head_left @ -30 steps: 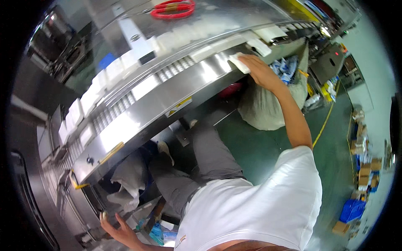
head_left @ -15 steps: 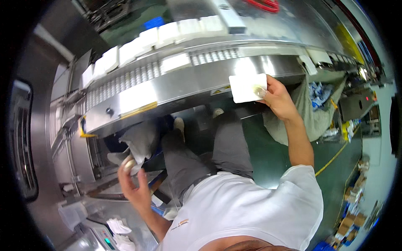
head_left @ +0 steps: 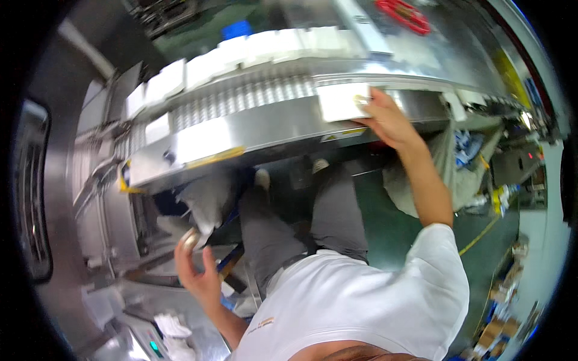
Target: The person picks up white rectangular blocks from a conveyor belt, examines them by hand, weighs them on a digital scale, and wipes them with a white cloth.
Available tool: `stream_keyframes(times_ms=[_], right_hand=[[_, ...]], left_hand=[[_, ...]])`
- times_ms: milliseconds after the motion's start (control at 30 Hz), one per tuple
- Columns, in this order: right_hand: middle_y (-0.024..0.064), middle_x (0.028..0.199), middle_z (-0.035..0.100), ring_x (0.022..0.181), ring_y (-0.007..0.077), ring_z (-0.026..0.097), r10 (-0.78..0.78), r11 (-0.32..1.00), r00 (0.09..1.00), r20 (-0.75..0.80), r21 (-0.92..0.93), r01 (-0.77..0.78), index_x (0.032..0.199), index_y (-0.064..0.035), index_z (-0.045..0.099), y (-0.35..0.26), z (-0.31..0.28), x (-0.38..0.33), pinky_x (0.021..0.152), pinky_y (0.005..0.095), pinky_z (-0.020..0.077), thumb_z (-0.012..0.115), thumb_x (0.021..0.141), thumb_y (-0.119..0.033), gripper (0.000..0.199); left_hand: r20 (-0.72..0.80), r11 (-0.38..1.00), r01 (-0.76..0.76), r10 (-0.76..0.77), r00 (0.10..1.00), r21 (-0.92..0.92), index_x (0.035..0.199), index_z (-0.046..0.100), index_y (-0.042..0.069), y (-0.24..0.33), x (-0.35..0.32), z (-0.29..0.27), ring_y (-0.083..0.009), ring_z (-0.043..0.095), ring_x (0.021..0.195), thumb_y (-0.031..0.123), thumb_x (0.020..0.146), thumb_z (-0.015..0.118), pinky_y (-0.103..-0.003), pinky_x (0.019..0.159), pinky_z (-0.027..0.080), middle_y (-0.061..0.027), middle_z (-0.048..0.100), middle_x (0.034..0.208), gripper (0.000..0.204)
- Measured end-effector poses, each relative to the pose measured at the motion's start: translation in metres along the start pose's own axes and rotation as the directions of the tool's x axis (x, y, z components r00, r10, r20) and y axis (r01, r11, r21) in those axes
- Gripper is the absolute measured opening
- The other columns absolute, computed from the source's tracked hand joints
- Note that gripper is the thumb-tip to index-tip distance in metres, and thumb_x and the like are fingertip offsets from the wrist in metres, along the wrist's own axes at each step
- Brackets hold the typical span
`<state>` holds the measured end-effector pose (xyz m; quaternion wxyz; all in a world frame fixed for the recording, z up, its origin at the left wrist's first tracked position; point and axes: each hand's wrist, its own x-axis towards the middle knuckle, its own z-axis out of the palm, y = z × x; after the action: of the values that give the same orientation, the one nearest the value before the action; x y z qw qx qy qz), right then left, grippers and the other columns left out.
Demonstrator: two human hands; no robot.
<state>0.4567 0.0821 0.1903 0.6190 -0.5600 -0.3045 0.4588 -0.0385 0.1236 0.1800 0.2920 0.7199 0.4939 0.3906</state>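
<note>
My right hand (head_left: 391,120) is closed on the edge of a flat white rectangular packet (head_left: 338,103), thumb on top. Something pale, perhaps a finger cover, shows at the thumb. The packet is over the near steel rail of a conveyor (head_left: 253,90); whether it touches the rail I cannot tell. Low on the left, my left hand (head_left: 201,280) has its thumb and fingers apart. A pale covering or small piece sits at its fingertips, too blurred to name. Another white packet (head_left: 158,129) lies on the conveyor's left part.
Several white packets (head_left: 259,48) stand in a row along the conveyor's far side. A grey cloth bag (head_left: 409,180) with blue scraps hangs at the right. At lower left are a scale (head_left: 147,343) and white gloves (head_left: 173,326). A red coil (head_left: 406,15) lies at the back.
My right hand has carried its packet away from me, up over the conveyor's near rail. The packet on the conveyor has travelled left. My left hand has barely moved; the view has shifted slightly.
</note>
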Motion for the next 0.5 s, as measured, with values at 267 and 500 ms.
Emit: stream_keyframes(times_ms=[267, 500], right_hand=[[0.0144, 0.13, 0.066, 0.117, 0.0235, 0.067, -0.022, 1.0, 0.994, -0.109, -0.01, 0.021, 0.138, 0.0037, 0.055, -0.007, -0.02, -0.011, 0.104, 0.04, 0.0555, 0.058, 0.102, -0.008, 0.038], [0.0154, 0.131, 0.065, 0.119, 0.0254, 0.067, -0.15, 0.989, 0.934, -0.324, -0.042, 0.144, 0.137, 0.0065, 0.055, -0.018, -0.096, -0.024, 0.105, 0.04, 0.0554, 0.056, 0.101, -0.005, 0.038]], left_hand=[[-0.039, 0.991, 0.006, 0.0, 0.999, 0.135, 0.117, 0.064, -0.002, -0.017, -0.003, -0.013, -0.0319, 0.063, 0.118, -0.002, 0.092, 0.066, -0.041, 0.106, 0.045, -0.0169, 0.066, 0.124, 0.026], [-0.007, 0.981, -0.019, 0.021, 1.0, 0.193, 0.12, 0.064, -0.001, -0.031, -0.005, -0.016, -0.0274, 0.062, 0.116, 0.001, 0.096, 0.066, -0.037, 0.102, 0.047, -0.0138, 0.065, 0.124, 0.024]])
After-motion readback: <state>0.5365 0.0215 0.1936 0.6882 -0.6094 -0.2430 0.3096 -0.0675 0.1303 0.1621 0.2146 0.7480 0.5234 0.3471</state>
